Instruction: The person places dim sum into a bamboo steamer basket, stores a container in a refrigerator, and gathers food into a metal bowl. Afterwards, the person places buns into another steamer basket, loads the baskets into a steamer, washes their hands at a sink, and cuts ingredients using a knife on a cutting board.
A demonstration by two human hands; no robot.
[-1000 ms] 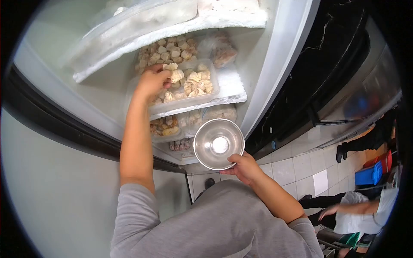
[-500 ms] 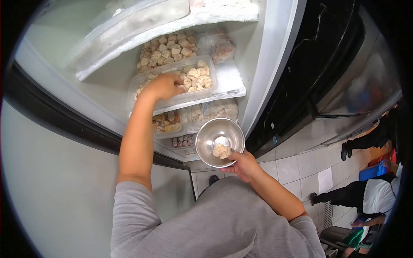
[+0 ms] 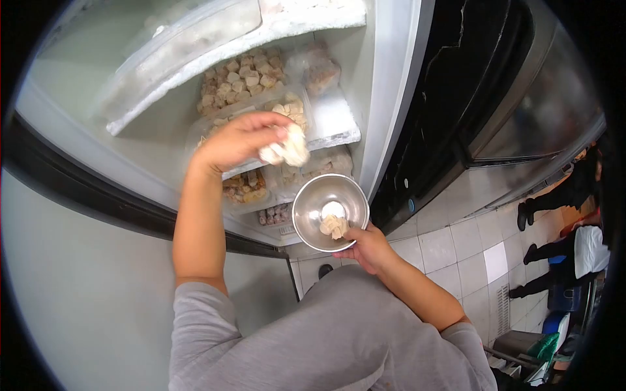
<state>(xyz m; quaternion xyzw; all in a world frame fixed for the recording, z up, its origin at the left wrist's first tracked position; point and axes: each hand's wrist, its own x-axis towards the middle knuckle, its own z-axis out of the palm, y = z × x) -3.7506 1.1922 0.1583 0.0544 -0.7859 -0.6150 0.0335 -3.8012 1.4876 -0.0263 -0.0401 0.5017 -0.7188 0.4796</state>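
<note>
My left hand (image 3: 238, 140) grips a few pale wontons (image 3: 292, 148), slightly blurred, in front of an open freezer. Behind it, partly hidden, is a clear plastic container (image 3: 309, 117) with more wontons. Lower and to the right, my right hand (image 3: 370, 249) holds a round metal bowl (image 3: 313, 199) by its rim, thumb on the inside. A small clump of wontons (image 3: 334, 227) lies in the bottom of the bowl.
Square-looking dumplings (image 3: 241, 77) fill a container further back. A frosted shelf (image 3: 241, 42) hangs above; bagged food (image 3: 323, 68) sits beside. The freezer door (image 3: 91, 260) stands open at left. Other people's legs (image 3: 554, 257) show on the tiled floor (image 3: 443, 251) at right.
My left hand has lifted out of the plastic container with wontons in its fingers and come nearer the bowl. The bowl has hardly moved. A person at right has shifted.
</note>
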